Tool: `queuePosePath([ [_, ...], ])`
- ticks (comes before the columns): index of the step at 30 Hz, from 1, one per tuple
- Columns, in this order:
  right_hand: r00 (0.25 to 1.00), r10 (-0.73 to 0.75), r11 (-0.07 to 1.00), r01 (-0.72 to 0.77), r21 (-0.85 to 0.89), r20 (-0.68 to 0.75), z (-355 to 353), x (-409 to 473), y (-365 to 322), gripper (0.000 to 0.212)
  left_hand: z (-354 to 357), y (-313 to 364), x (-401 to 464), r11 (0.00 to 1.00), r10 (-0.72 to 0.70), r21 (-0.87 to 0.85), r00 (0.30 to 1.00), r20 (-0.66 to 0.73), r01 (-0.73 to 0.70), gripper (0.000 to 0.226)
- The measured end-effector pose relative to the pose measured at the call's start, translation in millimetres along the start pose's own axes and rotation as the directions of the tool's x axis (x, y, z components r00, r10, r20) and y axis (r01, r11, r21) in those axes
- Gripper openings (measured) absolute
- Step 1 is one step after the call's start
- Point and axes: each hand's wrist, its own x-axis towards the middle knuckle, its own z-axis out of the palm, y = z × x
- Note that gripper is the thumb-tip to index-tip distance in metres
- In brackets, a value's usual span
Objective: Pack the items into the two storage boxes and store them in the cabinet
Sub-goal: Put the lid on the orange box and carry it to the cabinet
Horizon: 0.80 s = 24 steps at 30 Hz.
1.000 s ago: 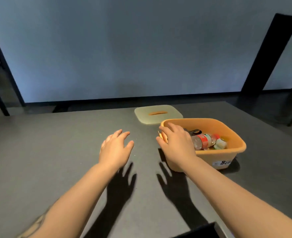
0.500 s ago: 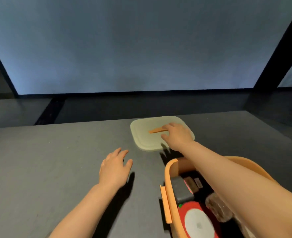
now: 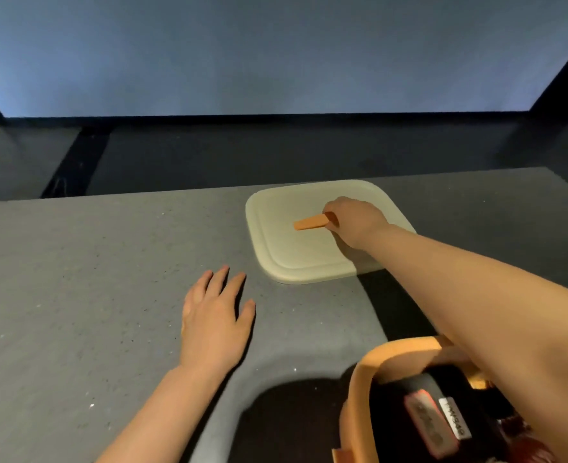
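A pale green lid (image 3: 296, 255) with an orange handle strip (image 3: 310, 223) lies flat near the far edge of the grey table (image 3: 92, 295). My right hand (image 3: 354, 220) reaches across and pinches the right end of that handle. My left hand (image 3: 214, 320) rests flat on the table, fingers spread, holding nothing. At the bottom right stands the orange storage box (image 3: 366, 372), partly under my right forearm, with several packed items (image 3: 433, 419) inside; most of its contents are hidden.
Beyond the table's far edge lies a dark floor (image 3: 242, 155) and a pale wall (image 3: 276, 51). A dark upright post (image 3: 563, 61) stands at the far right.
My head has moved closer to the lid. My right hand went from the box rim to the lid and now pinches its handle. My left hand stays on the table.
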Motion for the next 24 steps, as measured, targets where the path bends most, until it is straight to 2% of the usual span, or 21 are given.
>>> queuePosePath([
  [5,0.993,-0.116,0.991,0.114,-0.071,-0.022,-4,-7,-1,0.012,-1,9,0,0.993,-0.004,-0.116,1.000,0.012,0.006,0.056],
  [8,0.982,-0.157,0.987,0.152,-0.052,-0.106,-17,-20,-6,0.012,-19,12,2,0.980,0.002,-0.199,1.000,-0.031,-0.008,0.060],
  [14,0.929,-0.179,0.983,0.184,-0.014,-0.323,-90,-80,-15,0.024,-86,41,-6,0.965,0.146,-0.200,0.980,-0.139,-0.172,0.051],
  [18,0.875,-0.140,0.987,0.159,0.000,-0.464,-138,-156,-6,0.028,-134,82,-34,0.927,0.280,-0.185,0.932,-0.232,-0.325,0.050],
  [21,0.882,-0.108,0.991,0.131,0.019,-0.458,-144,-224,10,0.028,-146,116,-77,0.874,0.383,-0.215,0.889,-0.250,-0.437,0.051],
  [24,0.932,-0.079,0.992,0.110,0.068,-0.355,-123,-285,23,0.029,-134,134,-133,0.832,0.444,-0.278,0.877,-0.185,-0.480,0.055],
])
